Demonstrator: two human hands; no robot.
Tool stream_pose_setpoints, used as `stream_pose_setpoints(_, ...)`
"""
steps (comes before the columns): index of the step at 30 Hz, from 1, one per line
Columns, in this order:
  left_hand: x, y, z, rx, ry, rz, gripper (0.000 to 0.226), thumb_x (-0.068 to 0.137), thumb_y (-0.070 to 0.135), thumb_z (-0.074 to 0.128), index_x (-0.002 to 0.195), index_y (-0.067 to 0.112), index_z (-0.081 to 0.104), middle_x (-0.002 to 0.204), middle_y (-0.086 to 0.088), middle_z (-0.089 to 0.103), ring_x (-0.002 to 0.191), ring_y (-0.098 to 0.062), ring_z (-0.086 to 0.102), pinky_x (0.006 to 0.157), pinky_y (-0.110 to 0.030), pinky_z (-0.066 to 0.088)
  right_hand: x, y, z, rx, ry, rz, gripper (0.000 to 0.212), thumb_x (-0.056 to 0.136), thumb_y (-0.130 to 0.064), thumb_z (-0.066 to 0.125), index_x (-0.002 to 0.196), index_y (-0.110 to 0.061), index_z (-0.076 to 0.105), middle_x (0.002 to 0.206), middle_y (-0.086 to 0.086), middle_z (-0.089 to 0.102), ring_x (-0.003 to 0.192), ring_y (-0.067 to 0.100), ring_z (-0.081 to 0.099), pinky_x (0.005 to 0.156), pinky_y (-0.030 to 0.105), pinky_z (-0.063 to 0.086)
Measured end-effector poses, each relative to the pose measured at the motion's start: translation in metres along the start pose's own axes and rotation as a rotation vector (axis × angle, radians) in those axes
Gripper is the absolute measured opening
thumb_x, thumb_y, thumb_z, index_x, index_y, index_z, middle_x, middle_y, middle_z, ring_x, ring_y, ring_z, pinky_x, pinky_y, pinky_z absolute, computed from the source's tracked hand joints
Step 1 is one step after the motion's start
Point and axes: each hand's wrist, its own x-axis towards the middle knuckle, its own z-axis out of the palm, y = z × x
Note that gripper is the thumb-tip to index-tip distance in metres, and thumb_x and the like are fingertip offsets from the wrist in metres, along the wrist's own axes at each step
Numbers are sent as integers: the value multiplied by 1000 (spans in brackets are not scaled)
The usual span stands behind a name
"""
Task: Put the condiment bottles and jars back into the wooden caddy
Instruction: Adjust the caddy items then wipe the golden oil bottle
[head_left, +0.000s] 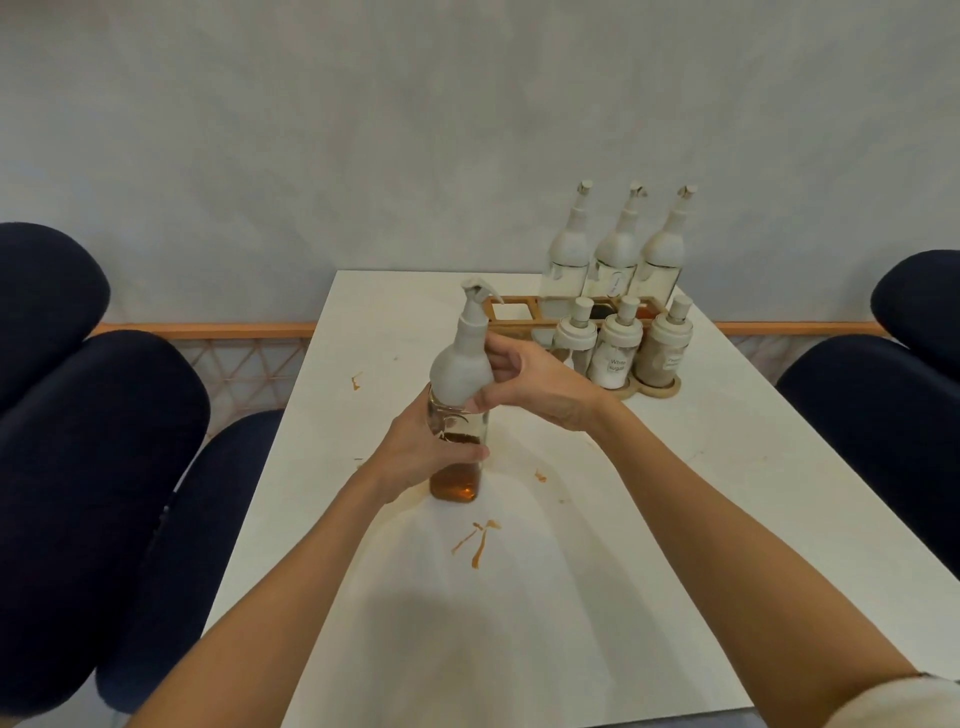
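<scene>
While the left hand wraps its fingers round the glass body of the amber sauce bottle, which stands on the desk among brown smears, the right hand grips its white pourer top. If that top is loose, lifting by it could slop more sauce, and slick glass might slip. Further right, the wooden caddy shows one free slot; most labels on its jars are unreadable.

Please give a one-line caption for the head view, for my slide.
Left hand and right hand hold a bottle upright on the stained table, near the wooden caddy.
</scene>
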Motion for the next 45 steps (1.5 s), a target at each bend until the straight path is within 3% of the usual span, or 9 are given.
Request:
stream_pose_setpoints(8,0,0,1,14,1,-1,69,47,38,89,107,40,56,92,25,68,87,8,63,66,-11,48,1,3,0,-67,40,-15,66,70,6,78,129,-5,50,124,12,64,114,24,62,99,47,49)
stream_pose_setpoints(13,0,2,0,13,-4,5,62,55,28,90,103,42,54,88,35,64,85,17,59,59,-2,45,1,-6,5,-307,114,-33,75,64,-22,87,127,-15,45,125,0,57,114,20,58,93,47,53)
stream_pose_setpoints(15,-1,3,1,13,-3,6,63,52,31,89,104,42,54,91,35,64,87,15,59,60,-3,45,0,-11,6,-290,103,-64,80,66,-20,83,134,-20,41,128,-3,54,117,18,56,94,44,53)
stream_pose_setpoints(20,-1,4,1,6,-6,7,67,49,33,88,105,42,54,93,31,66,87,12,62,62,-5,47,-5,-14,8,-263,115,-119,55,73,-6,75,125,-16,57,119,1,65,109,15,63,95,41,53)
stream_pose_setpoints(25,-1,3,1,30,-2,-9,66,52,34,88,105,46,51,103,23,65,91,13,59,69,-11,47,-9,-14,7,-422,206,-120,68,69,-40,84,126,-22,52,116,-10,62,102,4,60,90,32,53)
stream_pose_setpoints(30,-1,3,1,40,5,-24,66,49,38,88,105,45,52,103,21,65,95,8,61,71,-14,47,-9,-11,3,-312,114,-73,63,75,-14,77,131,-18,50,126,-6,61,115,12,59,99,41,50)
stream_pose_setpoints(35,-1,3,2,42,7,-20,68,47,40,87,105,48,52,102,22,65,95,8,60,71,-15,48,-8,-5,11,-394,264,-95,67,65,-41,85,121,-25,52,112,-11,62,101,4,59,90,35,52)
stream_pose_setpoints(38,-2,3,2,36,4,-17,68,47,40,87,104,49,51,96,28,65,90,13,59,68,-13,48,-8,-5,15,-336,231,-83,61,69,-35,79,121,-29,48,116,-18,57,107,0,55,88,29,48)
stream_pose_setpoints(45,-3,4,1,25,0,-11,68,49,38,88,104,49,50,95,32,64,90,15,59,69,-13,47,-11,-5,14,-313,253,-111,52,70,-27,66,120,-34,50,106,-12,63,107,11,60,94,45,51)
